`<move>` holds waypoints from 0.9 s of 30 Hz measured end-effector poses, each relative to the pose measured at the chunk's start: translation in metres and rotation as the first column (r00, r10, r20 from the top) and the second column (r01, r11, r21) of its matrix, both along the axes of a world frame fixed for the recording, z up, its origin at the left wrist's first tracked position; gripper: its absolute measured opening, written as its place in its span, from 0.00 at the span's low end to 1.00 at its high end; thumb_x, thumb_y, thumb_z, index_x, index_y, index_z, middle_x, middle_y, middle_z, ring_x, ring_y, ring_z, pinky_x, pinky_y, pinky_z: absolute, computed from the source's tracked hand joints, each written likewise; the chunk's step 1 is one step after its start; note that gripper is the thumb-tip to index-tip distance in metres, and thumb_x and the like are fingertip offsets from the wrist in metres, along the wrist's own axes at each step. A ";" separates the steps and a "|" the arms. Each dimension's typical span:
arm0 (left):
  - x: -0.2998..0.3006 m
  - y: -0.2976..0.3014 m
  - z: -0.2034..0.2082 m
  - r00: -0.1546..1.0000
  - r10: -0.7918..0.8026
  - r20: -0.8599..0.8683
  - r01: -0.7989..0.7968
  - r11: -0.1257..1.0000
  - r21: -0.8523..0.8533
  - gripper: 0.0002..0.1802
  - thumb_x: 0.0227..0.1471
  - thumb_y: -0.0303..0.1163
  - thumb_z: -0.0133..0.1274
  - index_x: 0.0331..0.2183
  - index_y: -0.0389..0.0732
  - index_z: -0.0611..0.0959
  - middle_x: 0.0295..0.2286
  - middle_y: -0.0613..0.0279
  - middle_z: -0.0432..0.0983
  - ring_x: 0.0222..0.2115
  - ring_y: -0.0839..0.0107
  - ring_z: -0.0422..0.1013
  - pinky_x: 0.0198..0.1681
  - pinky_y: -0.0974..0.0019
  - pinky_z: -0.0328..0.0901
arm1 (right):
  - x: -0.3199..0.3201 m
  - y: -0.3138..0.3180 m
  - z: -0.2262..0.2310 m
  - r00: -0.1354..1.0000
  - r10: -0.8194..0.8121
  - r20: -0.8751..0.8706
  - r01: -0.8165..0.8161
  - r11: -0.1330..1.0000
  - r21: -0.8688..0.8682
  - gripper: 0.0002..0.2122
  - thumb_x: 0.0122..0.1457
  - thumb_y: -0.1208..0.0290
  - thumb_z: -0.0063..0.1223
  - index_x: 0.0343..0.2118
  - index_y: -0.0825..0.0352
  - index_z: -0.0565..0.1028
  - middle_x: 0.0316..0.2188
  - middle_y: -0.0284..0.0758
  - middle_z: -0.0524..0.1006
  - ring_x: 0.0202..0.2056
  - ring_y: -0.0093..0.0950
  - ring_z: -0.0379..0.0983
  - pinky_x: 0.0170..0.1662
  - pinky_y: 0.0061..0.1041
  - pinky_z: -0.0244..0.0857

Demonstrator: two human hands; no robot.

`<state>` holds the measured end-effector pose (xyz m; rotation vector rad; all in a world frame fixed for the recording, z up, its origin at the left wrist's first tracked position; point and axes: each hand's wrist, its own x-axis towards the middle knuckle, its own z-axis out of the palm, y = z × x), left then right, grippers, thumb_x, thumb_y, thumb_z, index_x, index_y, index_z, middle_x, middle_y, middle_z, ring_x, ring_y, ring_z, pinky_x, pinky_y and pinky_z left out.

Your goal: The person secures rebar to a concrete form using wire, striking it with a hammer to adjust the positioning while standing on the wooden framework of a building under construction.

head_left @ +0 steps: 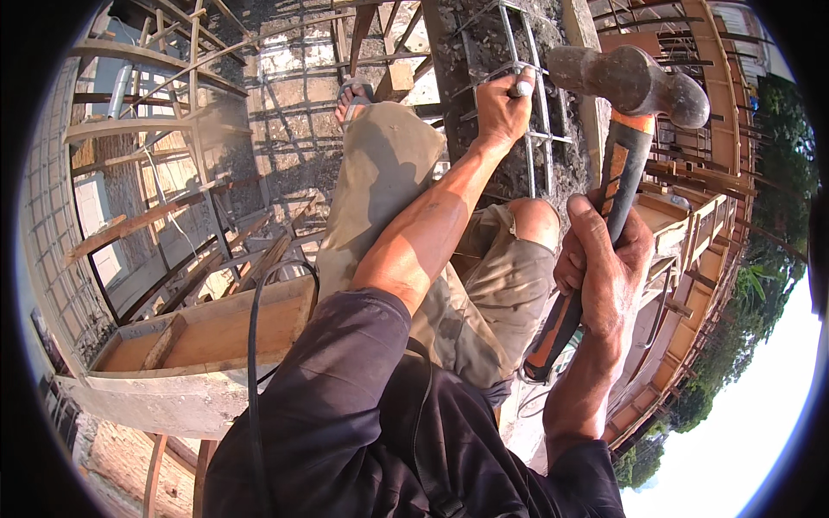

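Note:
My right hand (609,259) is wrapped around the black and orange handle of a hammer (623,164), raised on the right. Its worn, grey steel head points up and away from me. My left arm reaches forward, and my left hand (503,108) is closed in a fist at a rebar cage (533,134), its thumb against the steel. The fingers appear to grip a bar there, though what lies inside the fist is mostly hidden. Rough grey concrete (566,129) runs beneath and beside the cage, between wooden boards (583,34).
My sandalled foot (352,99) rests on the left beside wooden framing. Timber braces (173,211) and a plywood form (233,337) stand at left over a drop. Curved formwork (704,293) with protruding bars lies right, trees (751,311) beyond. A black cable (253,345) loops by my left arm.

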<state>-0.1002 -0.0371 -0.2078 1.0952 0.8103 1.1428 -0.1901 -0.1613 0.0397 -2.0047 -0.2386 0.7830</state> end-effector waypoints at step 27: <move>0.006 0.015 -0.004 0.974 -0.223 -0.030 0.222 0.975 -0.029 0.19 0.60 0.42 0.59 0.30 0.33 0.85 0.16 0.58 0.72 0.20 0.81 0.64 0.24 0.64 0.63 | 0.006 0.029 0.014 0.974 -0.015 0.227 0.007 0.999 0.035 0.15 0.65 0.65 0.59 0.24 0.62 0.68 0.12 0.22 0.60 0.11 0.12 0.53 0.13 0.17 0.45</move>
